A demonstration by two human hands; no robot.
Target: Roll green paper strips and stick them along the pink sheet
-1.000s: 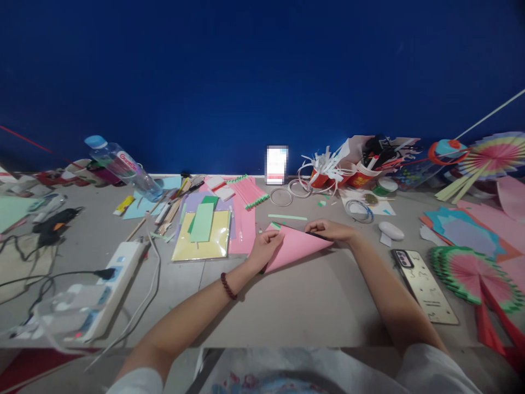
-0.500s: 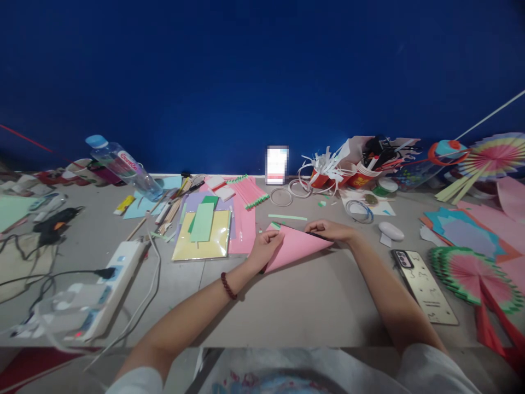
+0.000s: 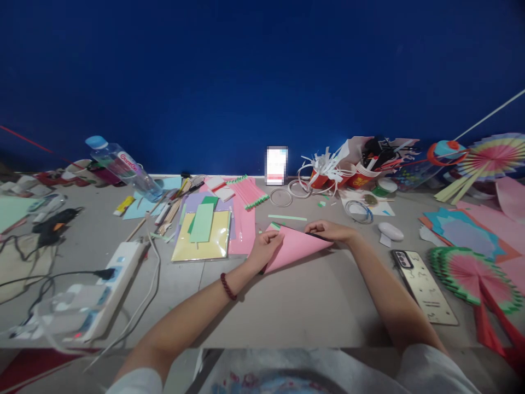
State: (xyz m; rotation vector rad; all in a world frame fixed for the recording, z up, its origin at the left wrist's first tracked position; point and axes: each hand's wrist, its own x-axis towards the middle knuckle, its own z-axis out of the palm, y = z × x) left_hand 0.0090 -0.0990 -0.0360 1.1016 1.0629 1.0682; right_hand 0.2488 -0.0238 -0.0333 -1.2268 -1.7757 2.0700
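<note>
Single view, head-worn, wide in coverage; faces forward and steeply enough down to take in the grey table point(image 3: 303, 312). Blue wall point(image 3: 246, 82) occupies the upper frame; wearer's shirt point(image 3: 283, 372), bottom edge. Left hand point(image 3: 264, 253) and right hand point(image 3: 330, 230) register near centre, within arm's reach.

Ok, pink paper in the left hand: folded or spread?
Not spread: the pink paper tapers to a point near the right hand. Whether folded or rolled, cannot tell.
</note>
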